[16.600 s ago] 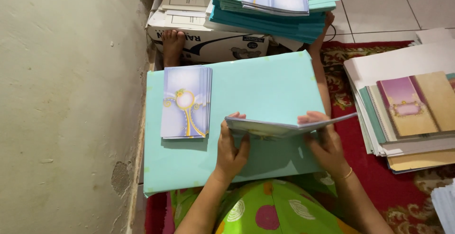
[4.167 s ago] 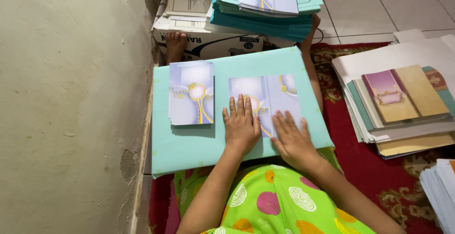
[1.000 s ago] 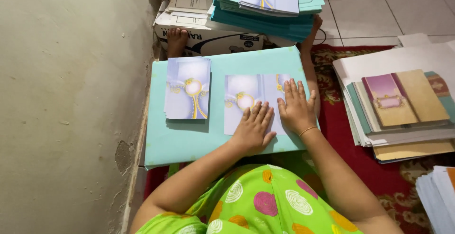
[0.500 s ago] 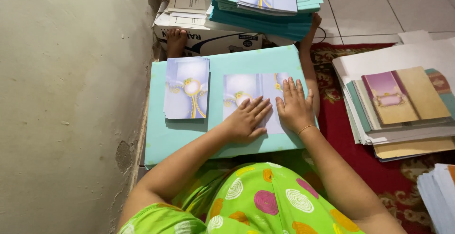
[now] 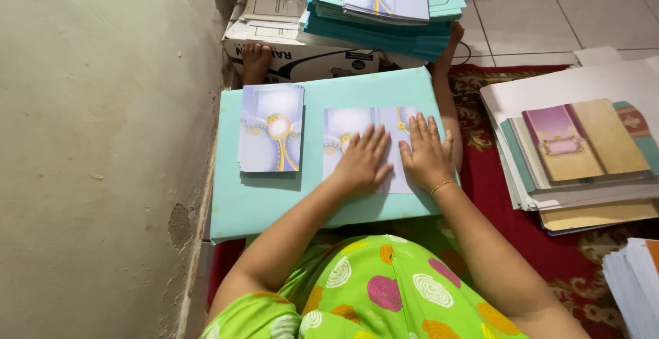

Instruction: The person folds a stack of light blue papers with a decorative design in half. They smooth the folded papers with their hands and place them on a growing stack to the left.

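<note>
- The left hand (image 5: 364,160) is lying flat and open, fingers spread, pressing on the pale lilac printed sheet (image 5: 353,127) in the middle of the turquoise surface (image 5: 274,198).
- The right hand (image 5: 425,154), with a thin bangle at the wrist, is resting open just beside it on the same sheet, covering its right part.
- The sheet is showing above both sets of fingertips; its lower edge is probably hidden under the palms.
- A stack of matching folded cards (image 5: 271,127) is sitting near the left hand, apart from it.
- Piles of paper and card (image 5: 583,154) are lying on the red rug (image 5: 480,181) to the right.
</note>
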